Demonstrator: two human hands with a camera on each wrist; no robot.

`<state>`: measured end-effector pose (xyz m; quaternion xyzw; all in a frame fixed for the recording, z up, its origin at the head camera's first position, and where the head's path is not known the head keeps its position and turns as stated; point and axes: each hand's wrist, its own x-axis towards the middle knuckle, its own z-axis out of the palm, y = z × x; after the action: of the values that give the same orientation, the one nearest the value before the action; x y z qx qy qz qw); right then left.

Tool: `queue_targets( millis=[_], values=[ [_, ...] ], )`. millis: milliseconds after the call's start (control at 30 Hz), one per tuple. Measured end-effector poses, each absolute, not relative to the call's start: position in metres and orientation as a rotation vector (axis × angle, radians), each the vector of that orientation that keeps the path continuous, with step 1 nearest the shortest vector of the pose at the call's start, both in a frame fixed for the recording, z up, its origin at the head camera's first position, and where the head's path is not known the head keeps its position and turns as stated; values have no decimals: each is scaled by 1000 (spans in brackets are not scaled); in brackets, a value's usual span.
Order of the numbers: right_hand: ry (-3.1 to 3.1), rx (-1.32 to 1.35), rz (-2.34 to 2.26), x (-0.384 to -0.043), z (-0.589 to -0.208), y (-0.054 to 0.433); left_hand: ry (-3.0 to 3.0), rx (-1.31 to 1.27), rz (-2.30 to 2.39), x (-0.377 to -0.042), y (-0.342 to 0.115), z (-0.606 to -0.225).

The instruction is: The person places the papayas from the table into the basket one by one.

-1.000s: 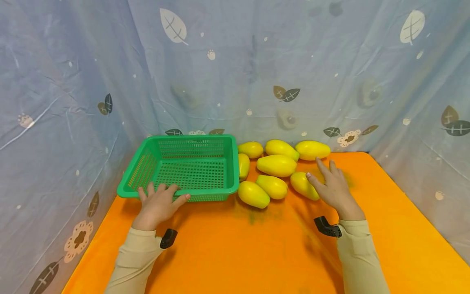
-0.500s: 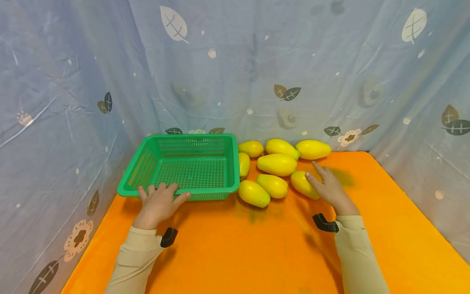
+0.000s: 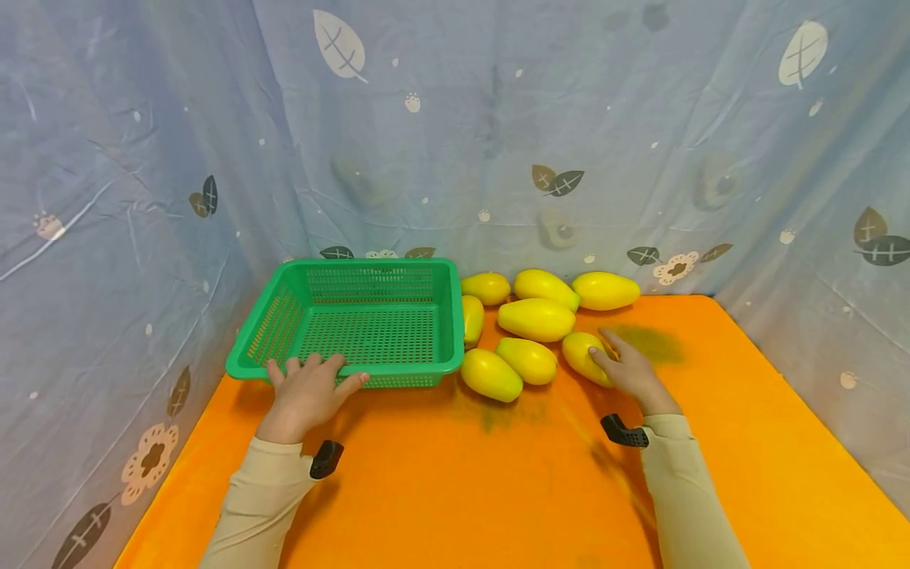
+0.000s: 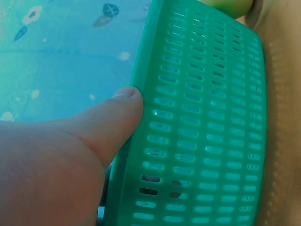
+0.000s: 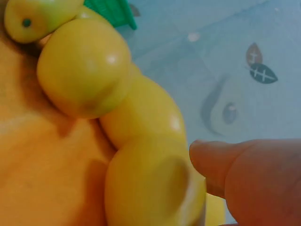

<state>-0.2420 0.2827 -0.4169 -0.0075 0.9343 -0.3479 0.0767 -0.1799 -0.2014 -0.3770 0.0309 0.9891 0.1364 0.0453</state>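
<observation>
My left hand (image 3: 306, 399) grips the near rim of a green plastic basket (image 3: 448, 369), fingers over the inside. In the left wrist view the thumb (image 4: 124, 101) lies against the rim, with dark finger patches showing through the slots. My right hand (image 3: 636, 375) is at the right side of a yellow papaya (image 3: 583, 356), its fingers fairly straight and spread around the fruit. In the right wrist view the thumb (image 5: 211, 157) hovers close beside that papaya (image 5: 146, 188) and casts a shadow on it; the other fingers are hidden there.
Several more yellow papayas (image 3: 536, 320) lie between the basket and the right hand, some touching each other. The foremost papaya (image 3: 490, 375) lies beside the basket's right corner. A patterned curtain (image 3: 455, 158) encloses the orange tabletop (image 3: 462, 482) at the back and sides.
My right hand has moved left and lower, down to the rightmost near papaya, its fingers drawing in closer around it. The left hand and basket have stayed in place.
</observation>
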Motion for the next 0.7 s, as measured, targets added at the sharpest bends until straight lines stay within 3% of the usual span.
queue_targets(
  millis=[500,700],
  values=[
    [2822,-32,-1111,-244,-419,279,3035,96,415,-180,-204,-377],
    [2878,-35,-1238,-237,-393,273,3036,94,404,-182,-203,-379]
  ],
)
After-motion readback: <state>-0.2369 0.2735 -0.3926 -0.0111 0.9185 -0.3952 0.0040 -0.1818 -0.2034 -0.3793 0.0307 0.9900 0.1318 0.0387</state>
